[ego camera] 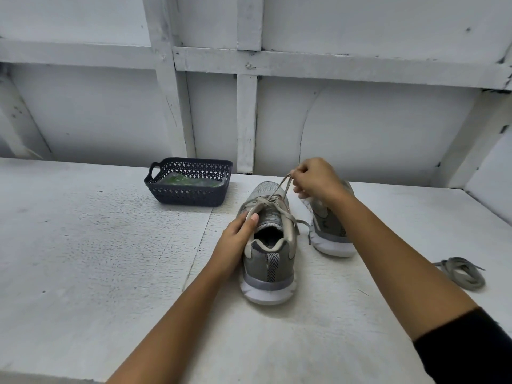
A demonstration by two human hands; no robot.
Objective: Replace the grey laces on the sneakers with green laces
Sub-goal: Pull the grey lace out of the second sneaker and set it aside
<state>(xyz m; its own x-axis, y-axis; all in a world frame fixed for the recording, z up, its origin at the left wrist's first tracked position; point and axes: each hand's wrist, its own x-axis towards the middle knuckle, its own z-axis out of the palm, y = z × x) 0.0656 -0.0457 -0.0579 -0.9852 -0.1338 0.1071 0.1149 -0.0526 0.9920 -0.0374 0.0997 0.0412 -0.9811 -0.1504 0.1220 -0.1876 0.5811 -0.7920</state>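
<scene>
Black sleeve (471,347) on right arm; right hand (318,180) pinches grey lace (279,187) above sneaker (270,261). Left hand (238,234) grips sneaker's collar. Loose lace (462,271) near right edge of surface (83,245).

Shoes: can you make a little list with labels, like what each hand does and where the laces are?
left hand: holds the near shoe at its side
right hand: pinches the grey lace, taut above that shoe
far shoe: stands right of the near shoe
loose lace: on the table, far right
basket: holds a green packet in clear wrap
</scene>
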